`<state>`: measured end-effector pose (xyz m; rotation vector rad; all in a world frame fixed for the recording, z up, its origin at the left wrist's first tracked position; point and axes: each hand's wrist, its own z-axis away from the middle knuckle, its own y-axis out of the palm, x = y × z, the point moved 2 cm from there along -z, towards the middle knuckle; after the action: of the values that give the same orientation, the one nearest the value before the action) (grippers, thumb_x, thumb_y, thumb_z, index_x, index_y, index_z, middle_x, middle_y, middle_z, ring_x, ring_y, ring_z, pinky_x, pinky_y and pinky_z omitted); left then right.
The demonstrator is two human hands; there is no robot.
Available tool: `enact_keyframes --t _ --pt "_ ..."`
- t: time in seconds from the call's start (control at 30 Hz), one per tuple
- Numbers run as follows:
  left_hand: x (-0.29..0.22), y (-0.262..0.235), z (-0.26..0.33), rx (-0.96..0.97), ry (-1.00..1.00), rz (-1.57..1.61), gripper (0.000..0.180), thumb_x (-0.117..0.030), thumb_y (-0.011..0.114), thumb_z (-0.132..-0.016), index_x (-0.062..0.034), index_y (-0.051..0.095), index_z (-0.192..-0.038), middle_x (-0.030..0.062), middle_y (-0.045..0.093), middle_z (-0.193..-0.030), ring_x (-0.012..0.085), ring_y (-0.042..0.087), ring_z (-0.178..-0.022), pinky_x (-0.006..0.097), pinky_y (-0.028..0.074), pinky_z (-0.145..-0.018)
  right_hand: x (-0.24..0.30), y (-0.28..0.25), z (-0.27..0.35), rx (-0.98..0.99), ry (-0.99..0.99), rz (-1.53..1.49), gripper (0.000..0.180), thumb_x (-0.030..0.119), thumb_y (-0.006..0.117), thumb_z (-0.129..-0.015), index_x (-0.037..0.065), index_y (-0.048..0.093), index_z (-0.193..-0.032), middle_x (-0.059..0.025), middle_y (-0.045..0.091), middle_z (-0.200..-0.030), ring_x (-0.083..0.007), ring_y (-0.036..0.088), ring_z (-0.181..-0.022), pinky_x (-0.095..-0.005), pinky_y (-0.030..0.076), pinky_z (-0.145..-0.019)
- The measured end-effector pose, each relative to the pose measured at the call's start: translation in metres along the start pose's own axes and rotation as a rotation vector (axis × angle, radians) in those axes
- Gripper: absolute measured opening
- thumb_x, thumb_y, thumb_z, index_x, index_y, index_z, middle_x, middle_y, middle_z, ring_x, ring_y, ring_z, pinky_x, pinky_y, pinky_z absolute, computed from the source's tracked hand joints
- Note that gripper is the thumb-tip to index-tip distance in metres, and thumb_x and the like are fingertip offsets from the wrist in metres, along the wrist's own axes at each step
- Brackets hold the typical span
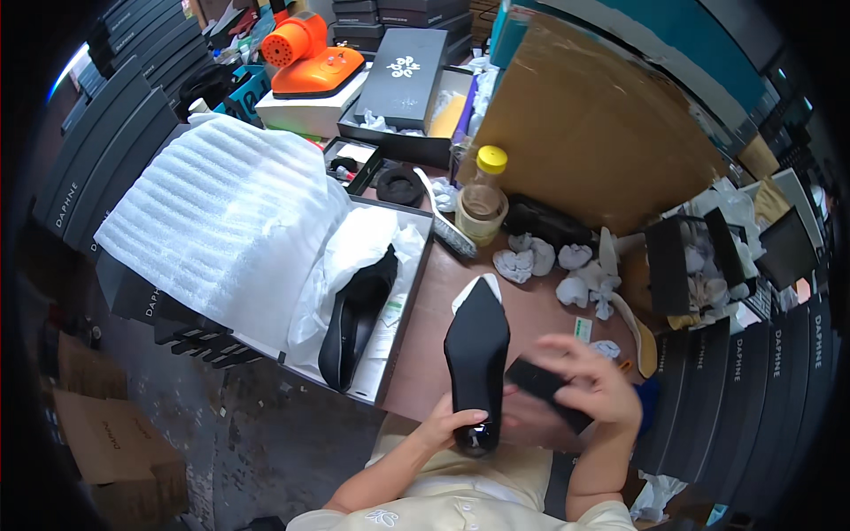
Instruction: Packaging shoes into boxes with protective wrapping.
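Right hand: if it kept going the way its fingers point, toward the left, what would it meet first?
Most likely the black shoe that the left hand grips by the heel. The right hand already holds a dark pad angled toward it, though depth is hard to judge.

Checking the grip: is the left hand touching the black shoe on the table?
Touching. The head view shows the left hand wrapped around the heel end of the black shoe.

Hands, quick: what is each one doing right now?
Left hand: closed on the heel end of the black shoe, sole up.
Right hand: closed on a flat black block beside the shoe.
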<state>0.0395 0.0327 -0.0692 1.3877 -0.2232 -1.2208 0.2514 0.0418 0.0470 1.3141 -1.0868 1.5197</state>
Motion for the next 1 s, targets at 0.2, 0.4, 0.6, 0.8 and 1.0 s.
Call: enact_keyframes --t 0.2,0.4,0.6,0.8,1.0 --pt "0.006 -0.027 0.026 -0.333 0.236 -0.798 0.033 -0.016 0.066 -0.086 0.0001 0.051 -0.11 0.0013 0.055 -0.082 0.0091 0.055 -0.076 0.025 0.046 -0.068 0.033 0.033 -0.21 -0.43 -0.71 0.957 0.053 0.003 0.063 -0.071 0.013 0.054 -0.122 -0.0137 0.054 -0.109 -0.0324 0.056 -0.094 -0.0411 0.048 -0.079" --pt "0.026 -0.063 0.044 -0.268 -0.05 -0.352 0.05 -0.041 0.041 -0.097 0.003 0.047 -0.119 0.0095 0.06 -0.092 0.0156 0.062 -0.078 0.027 0.05 -0.069 -0.055 0.035 -0.38 -0.112 -0.217 1.329 0.04 0.011 0.056 -0.079 0.023 0.064 -0.116 -0.0105 0.053 -0.118 -0.0303 0.053 -0.108 -0.0416 0.046 -0.087" --pt "0.013 -0.057 0.044 -0.059 -0.062 -0.107 0.065 -0.051 0.034 -0.095 0.0069 0.044 -0.123 0.0175 0.058 -0.106 0.0207 0.063 -0.075 0.03 0.052 -0.065 -0.009 0.021 -0.333 -0.339 -0.528 1.204 0.037 0.016 0.061 -0.076 0.019 0.065 -0.112 -0.0107 0.055 -0.115 -0.0298 0.055 -0.104 -0.041 0.047 -0.086" --pt "0.028 -0.057 0.05 0.088 -0.078 0.341 0.068 -0.053 0.029 -0.094 0.0044 0.033 -0.13 0.021 0.049 -0.113 0.0267 0.061 -0.073 0.033 0.05 -0.061 0.012 0.03 -0.099 -0.175 -0.362 0.629 0.051 0.001 0.056 -0.066 0.012 0.064 -0.115 -0.0145 0.054 -0.107 -0.03 0.056 -0.098 -0.0368 0.046 -0.084" --pt "0.039 -0.067 0.059 0.015 -0.162 0.241 0.062 -0.049 0.03 -0.096 0.0054 0.042 -0.123 0.019 0.054 -0.107 0.0279 0.064 -0.067 0.035 0.053 -0.058 -0.087 0.07 -0.026 -0.152 -0.162 0.685 0.049 0.005 0.059 -0.065 0.018 0.066 -0.111 -0.0089 0.054 -0.095 -0.0249 0.055 -0.085 -0.0345 0.047 -0.073"
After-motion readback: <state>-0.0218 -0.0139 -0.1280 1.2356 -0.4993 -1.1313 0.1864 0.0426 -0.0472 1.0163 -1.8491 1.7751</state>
